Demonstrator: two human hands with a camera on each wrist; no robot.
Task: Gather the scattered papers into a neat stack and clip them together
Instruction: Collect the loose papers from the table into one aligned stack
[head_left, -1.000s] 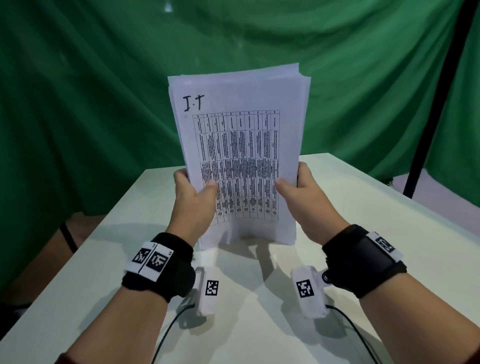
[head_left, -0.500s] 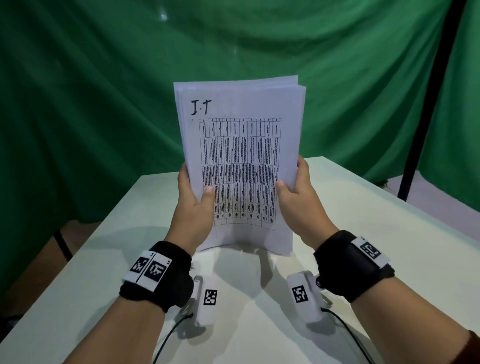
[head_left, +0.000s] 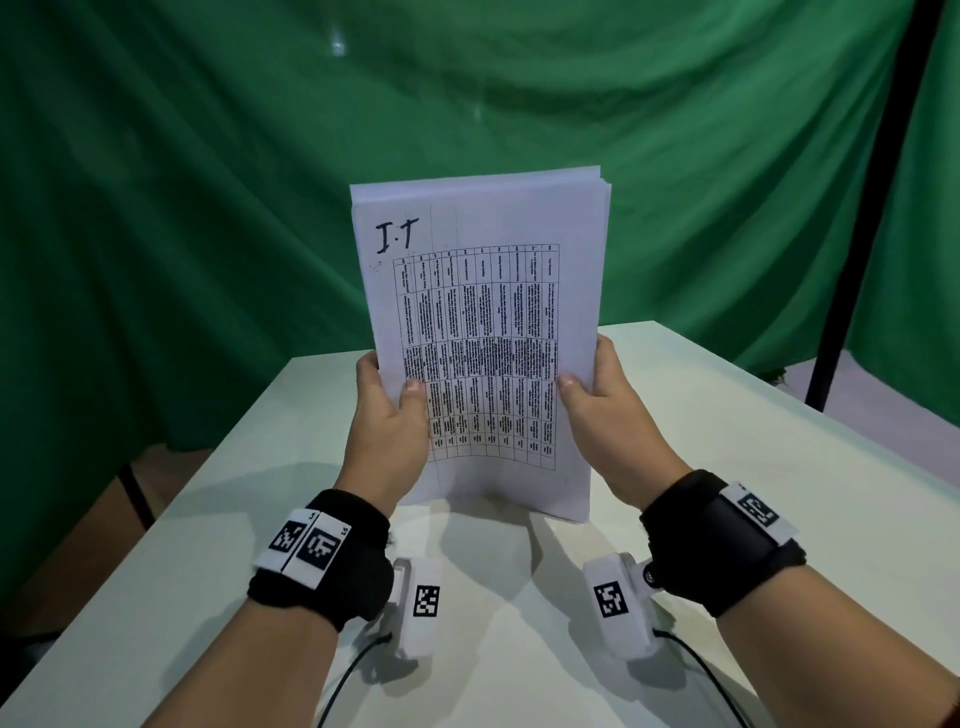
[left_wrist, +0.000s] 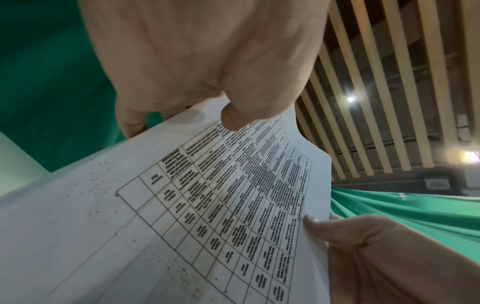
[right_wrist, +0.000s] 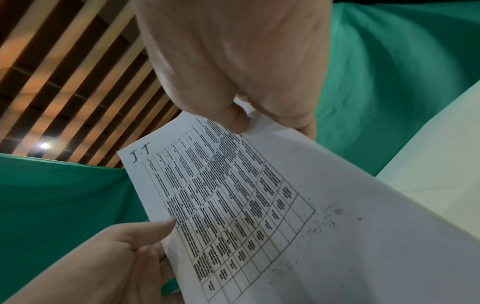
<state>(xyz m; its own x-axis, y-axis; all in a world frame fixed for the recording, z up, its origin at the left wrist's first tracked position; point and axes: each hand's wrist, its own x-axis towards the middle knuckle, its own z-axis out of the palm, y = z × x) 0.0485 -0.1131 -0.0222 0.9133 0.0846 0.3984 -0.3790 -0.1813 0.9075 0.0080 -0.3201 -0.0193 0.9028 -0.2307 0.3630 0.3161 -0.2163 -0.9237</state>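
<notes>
A white desk (head_left: 727, 467) stands in front of a green curtain (head_left: 208, 208). Near the person, the left hand (head_left: 387, 431) and right hand (head_left: 610, 421) each grip a side of the papers (head_left: 483, 322), thumbs in front, fingers (head_left: 366, 364) behind. Between the fingers, the stack stands upright with its bottom edge on the desk.

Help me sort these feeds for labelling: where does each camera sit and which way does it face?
Head: on the head, facing forward and down at the papers standing on the table; both forearms show.
Left wrist: looks up along the left hand toward the ceiling.
Right wrist: looks up along the right hand likewise.
Shared: all three show the papers gripped by both hands.
</notes>
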